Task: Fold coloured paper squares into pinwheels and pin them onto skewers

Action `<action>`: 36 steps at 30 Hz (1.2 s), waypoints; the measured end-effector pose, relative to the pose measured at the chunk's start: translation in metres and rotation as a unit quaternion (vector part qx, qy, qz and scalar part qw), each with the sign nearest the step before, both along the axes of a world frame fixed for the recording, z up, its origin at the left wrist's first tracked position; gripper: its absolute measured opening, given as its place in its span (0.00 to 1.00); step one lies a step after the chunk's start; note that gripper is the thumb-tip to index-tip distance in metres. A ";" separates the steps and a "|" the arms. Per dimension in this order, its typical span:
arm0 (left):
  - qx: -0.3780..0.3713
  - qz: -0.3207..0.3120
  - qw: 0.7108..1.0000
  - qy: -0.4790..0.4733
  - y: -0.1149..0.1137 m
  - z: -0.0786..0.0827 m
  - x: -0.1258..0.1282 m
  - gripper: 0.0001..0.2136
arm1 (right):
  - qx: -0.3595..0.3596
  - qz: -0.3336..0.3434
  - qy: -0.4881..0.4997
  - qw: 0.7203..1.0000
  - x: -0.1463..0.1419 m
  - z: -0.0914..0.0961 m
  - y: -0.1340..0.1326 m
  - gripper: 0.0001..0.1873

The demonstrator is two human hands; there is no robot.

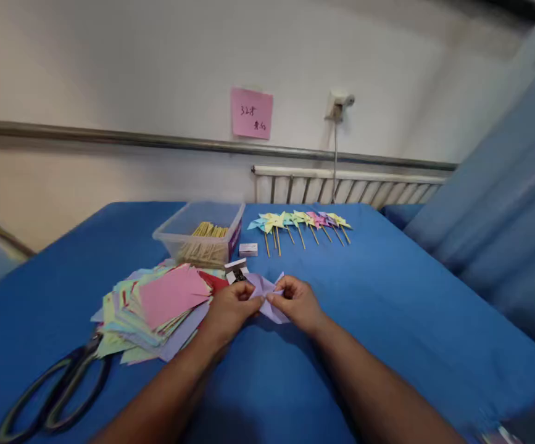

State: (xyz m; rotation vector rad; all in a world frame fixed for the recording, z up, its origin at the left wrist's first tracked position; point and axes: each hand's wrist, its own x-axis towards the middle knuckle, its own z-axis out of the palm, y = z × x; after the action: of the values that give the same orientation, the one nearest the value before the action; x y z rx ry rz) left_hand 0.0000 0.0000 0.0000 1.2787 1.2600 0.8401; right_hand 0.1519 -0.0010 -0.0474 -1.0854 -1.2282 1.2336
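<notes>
Between my two hands is a purple paper pinwheel (274, 313), its corners folded in toward the middle. My left hand (236, 305) pinches its left side, thumb near the centre. From the right, my right hand (298, 302) grips the other side, with thumb and forefinger also close to the centre. Whether a pin sits under the fingertips is hidden. Just behind my left hand stands a small opened box (236, 266) with dark little pieces in it. A pile of coloured paper sheets (170, 299), pink on top, lies to the left of my left forearm.
Black-handled scissors (63, 385) lie at the front left, partly under the paper. A clear plastic tub (193, 231) holds wooden sticks (207, 237). Beside it sits a small closed box (248, 250). Finished pinwheels (295, 220) on sticks line the back of the blue table (387, 308).
</notes>
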 end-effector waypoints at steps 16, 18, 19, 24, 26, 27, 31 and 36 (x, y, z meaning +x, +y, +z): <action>0.012 0.027 1.000 0.001 -0.004 0.010 0.001 0.10 | -0.012 -0.008 0.004 1.000 -0.002 0.008 -0.003 0.11; 0.011 0.027 1.000 -0.002 -0.004 0.010 0.001 0.10 | -0.012 -0.016 -0.006 1.000 -0.002 0.009 -0.003 0.11; 0.011 0.026 1.000 -0.002 -0.004 0.010 0.001 0.10 | -0.011 -0.019 -0.011 1.000 -0.002 0.009 -0.003 0.11; 0.014 0.024 1.000 0.004 -0.003 0.008 0.001 0.10 | -0.003 -0.025 -0.009 1.000 -0.003 0.009 -0.004 0.10; 0.016 0.018 1.000 0.005 -0.003 0.006 0.000 0.10 | -0.006 -0.023 -0.003 1.000 -0.003 0.009 -0.004 0.10; 0.018 0.016 1.000 0.009 -0.002 0.005 0.000 0.11 | -0.007 -0.023 -0.003 1.000 -0.003 0.009 -0.005 0.11; 0.024 0.017 0.999 0.019 -0.002 0.004 -0.001 0.11 | -0.007 -0.029 -0.013 0.999 -0.004 0.009 -0.004 0.11; 0.013 0.017 1.000 0.004 -0.004 0.008 0.000 0.11 | -0.009 -0.032 -0.019 0.999 -0.004 0.009 -0.003 0.11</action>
State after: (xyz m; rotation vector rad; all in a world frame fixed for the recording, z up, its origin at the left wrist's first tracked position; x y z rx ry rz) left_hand 0.0004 -0.0039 0.0078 1.2856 1.2830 0.8800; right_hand 0.1475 -0.0044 -0.0382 -1.1579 -1.2052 1.1826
